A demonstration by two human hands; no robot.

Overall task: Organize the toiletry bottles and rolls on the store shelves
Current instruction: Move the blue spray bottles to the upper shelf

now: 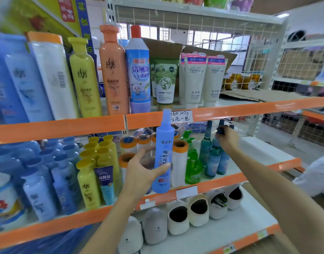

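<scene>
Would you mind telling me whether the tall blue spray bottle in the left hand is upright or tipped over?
Upright: the blue spray bottle stands vertical, cap on top, gripped by the left hand in front of the middle shelf.

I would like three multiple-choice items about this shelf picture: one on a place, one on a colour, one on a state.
1. Where are the slippers?
A. top shelf
B. bottom shelf
C. floor

2. What colour is the spray bottle in the left hand?
A. blue
B. green
C. orange

3. What is the right hand doing?
A. hanging idle
B. pressing a roll
C. gripping a dark bottle cap

Key: 1 B, they lie under the bottle shelf; 2 A, its body is light blue; 3 C, the fingers curl round the cap.
</scene>
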